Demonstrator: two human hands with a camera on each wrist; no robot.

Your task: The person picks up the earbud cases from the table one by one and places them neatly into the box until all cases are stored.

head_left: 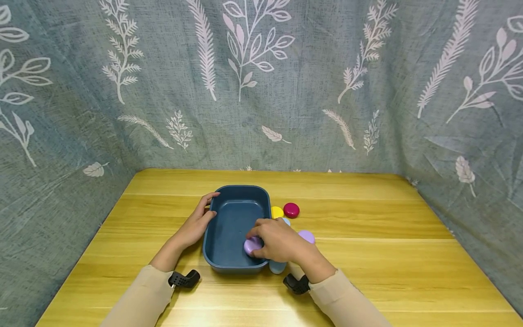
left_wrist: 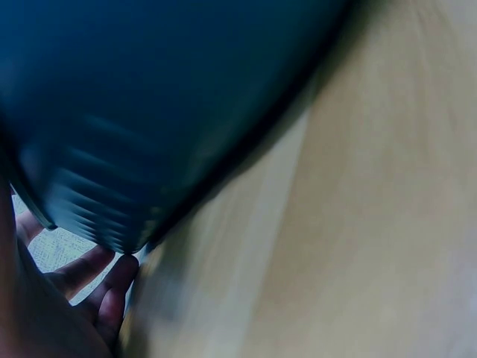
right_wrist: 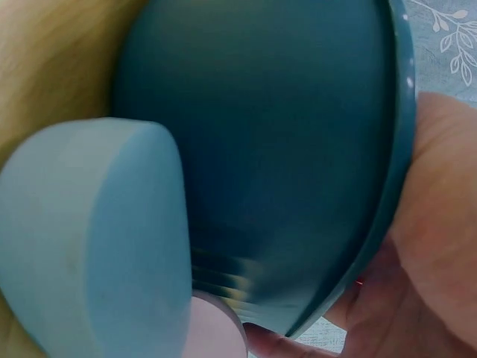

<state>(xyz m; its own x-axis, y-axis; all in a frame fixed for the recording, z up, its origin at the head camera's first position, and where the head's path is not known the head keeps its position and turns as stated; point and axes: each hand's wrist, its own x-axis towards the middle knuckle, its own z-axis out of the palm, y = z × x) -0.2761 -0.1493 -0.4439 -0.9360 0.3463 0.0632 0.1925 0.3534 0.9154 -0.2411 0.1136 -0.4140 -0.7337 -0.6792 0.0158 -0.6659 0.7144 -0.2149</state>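
A dark blue rectangular basin (head_left: 229, 229) with rounded corners stands on the wooden table. My left hand (head_left: 195, 228) holds its left rim, thumb over the edge; in the left wrist view, fingers (left_wrist: 86, 270) touch the outside wall. Reaching over the right rim, my right hand (head_left: 282, 240) pinches a glossy lilac disc (head_left: 252, 245) inside the basin, near its front right corner. Outside, beneath that hand, a light blue rounded piece (right_wrist: 138, 246) shows large in the right wrist view, with a pale pink one (right_wrist: 215, 328) partly hidden behind it.
Right of the basin lie a yellow disc (head_left: 277, 212), a crimson disc (head_left: 291, 210), a pale blue disc (head_left: 286, 221) and another lilac disc (head_left: 306, 236), the last partly covered by my right hand. A patterned grey-blue curtain (head_left: 302, 91) encloses the table (head_left: 367, 254) behind and at both sides.
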